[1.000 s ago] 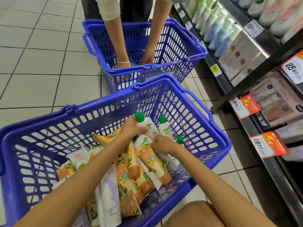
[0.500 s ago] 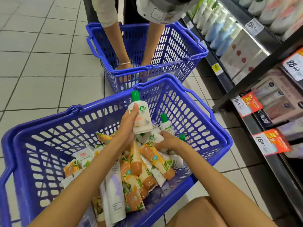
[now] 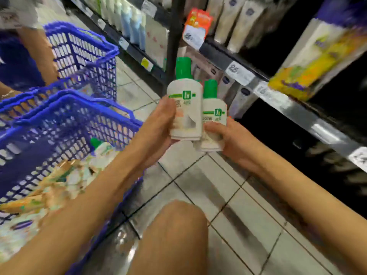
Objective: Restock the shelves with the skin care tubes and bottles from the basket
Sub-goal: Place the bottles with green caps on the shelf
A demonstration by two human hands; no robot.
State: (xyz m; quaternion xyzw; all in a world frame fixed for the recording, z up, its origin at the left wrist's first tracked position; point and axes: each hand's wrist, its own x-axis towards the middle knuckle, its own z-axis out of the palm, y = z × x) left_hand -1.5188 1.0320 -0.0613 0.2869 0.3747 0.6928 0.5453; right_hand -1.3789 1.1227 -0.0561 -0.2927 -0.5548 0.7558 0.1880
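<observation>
Just above centre, the left grip (image 3: 156,126) is curled round the taller white bottle (image 3: 187,114), thumb across its label and the green cap pointing to twelve o'clock. The right grip (image 3: 232,138) wraps the lower half of a shorter white bottle (image 3: 214,116) with the same green cap and green logo. This one also stands upright, just beside the taller bottle at its three o'clock side. Their edges meet in the view, though the blur hides whether they truly touch. Both bottles are held out over the tiled floor (image 3: 228,195), between the basket and the shelving.

At nine o'clock sits the near blue basket (image 3: 65,124), holding a heap of orange-and-white tubes (image 3: 59,181) and one more green-capped bottle (image 3: 101,147) near its right wall. A second blue basket (image 3: 83,54) stands beyond it at ten o'clock, with another person's forearm (image 3: 39,54) reaching down beside it.

From twelve to three o'clock runs the shelf (image 3: 294,110), its metal edge carrying white price tags (image 3: 238,73) too smeared to read fully. An orange promo card (image 3: 197,18) hangs at twelve o'clock, and yellow-and-white packs (image 3: 317,58) lean at two o'clock. A bare knee (image 3: 176,235) fills six o'clock.
</observation>
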